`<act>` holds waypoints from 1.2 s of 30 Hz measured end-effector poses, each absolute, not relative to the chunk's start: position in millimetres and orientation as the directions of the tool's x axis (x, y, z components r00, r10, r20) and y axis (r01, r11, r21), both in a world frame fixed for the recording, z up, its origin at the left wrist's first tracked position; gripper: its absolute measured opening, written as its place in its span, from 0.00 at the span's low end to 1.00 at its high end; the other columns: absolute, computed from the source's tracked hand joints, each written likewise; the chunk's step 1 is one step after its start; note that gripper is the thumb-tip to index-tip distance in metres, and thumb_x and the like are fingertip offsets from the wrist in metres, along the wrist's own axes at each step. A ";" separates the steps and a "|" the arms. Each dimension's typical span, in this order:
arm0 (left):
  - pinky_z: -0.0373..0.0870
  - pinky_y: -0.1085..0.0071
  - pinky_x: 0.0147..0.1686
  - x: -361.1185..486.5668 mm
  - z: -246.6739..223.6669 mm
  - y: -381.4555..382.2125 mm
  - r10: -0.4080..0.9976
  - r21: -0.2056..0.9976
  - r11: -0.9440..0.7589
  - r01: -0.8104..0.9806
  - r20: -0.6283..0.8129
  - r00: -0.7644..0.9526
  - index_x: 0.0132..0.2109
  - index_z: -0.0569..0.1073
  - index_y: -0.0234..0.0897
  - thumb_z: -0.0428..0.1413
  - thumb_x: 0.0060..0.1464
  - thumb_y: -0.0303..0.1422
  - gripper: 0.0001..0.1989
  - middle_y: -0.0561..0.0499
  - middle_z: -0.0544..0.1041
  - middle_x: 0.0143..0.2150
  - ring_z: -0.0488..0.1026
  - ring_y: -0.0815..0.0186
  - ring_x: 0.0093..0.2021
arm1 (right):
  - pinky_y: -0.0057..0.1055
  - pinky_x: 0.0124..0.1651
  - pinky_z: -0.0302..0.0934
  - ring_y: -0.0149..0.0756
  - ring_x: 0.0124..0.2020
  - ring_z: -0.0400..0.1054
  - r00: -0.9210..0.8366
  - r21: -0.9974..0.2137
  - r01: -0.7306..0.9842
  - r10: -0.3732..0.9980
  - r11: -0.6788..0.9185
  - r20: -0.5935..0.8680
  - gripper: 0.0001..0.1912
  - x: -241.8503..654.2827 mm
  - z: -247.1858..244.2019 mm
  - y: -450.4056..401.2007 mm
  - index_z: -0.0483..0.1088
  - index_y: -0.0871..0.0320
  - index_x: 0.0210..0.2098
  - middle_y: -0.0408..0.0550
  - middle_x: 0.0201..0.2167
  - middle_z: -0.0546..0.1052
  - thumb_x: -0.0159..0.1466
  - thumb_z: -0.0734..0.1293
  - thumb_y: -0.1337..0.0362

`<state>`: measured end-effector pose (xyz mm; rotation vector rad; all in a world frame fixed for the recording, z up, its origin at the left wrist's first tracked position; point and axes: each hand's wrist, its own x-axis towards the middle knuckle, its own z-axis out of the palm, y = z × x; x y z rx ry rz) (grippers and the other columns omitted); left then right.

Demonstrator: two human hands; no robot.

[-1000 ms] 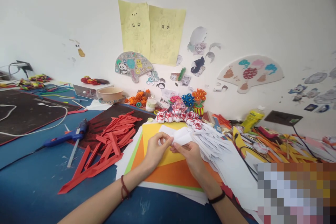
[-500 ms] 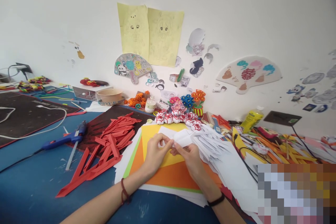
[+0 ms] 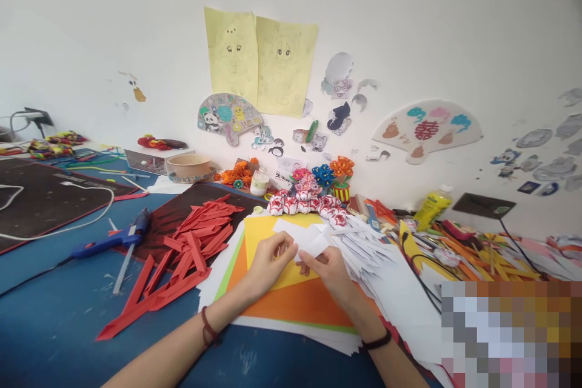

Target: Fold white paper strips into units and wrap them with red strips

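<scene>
My right hand (image 3: 334, 270) pinches a folded piece of white paper (image 3: 314, 241) between thumb and fingers. At the paper's left edge my left hand (image 3: 268, 262) is closed, with thumb and forefinger together; the exact grip is partly hidden by the fingers. Both hands are over a stack of coloured sheets, with a yellow sheet (image 3: 261, 227) and an orange sheet (image 3: 313, 303) showing on top. Close by on the right lies a fanned pile of folded white paper strips (image 3: 364, 248).
Red folded paper strips (image 3: 195, 248) lie left of the sheets, beside a blue glue gun (image 3: 109, 241). Red-and-white paper pieces (image 3: 304, 203), paper flowers (image 3: 324, 176) and a small bottle (image 3: 259, 183) stand behind. A yellow bottle (image 3: 433, 207) and craft scraps are at right.
My left fingertips have drawn slightly away from my right thumb. The white paper has turned and now shows flatter above my hands.
</scene>
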<state>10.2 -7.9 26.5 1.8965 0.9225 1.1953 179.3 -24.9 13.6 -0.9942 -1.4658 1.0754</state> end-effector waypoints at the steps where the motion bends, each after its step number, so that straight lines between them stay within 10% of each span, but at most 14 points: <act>1: 0.55 0.74 0.28 10.7 26.3 -8.7 0.846 0.842 -0.501 0.197 0.429 0.316 0.30 0.67 0.34 0.50 0.61 0.40 0.15 0.55 0.65 0.26 0.60 0.70 0.27 | 0.30 0.29 0.64 0.34 0.22 0.69 -0.144 -0.965 0.038 0.957 0.258 0.250 0.15 178.9 13.2 -24.8 0.75 0.62 0.28 0.47 0.20 0.75 0.60 0.69 0.55; 36: 0.57 0.73 0.31 9.8 32.9 -13.9 0.802 0.848 -0.486 0.213 0.336 0.494 0.26 0.60 0.36 0.41 0.65 0.43 0.21 0.55 0.63 0.24 0.61 0.70 0.27 | 0.27 0.25 0.59 0.30 0.19 0.64 -0.087 -0.970 -0.010 0.966 0.244 0.244 0.12 180.3 23.0 -29.5 0.71 0.61 0.21 0.43 0.16 0.71 0.56 0.69 0.60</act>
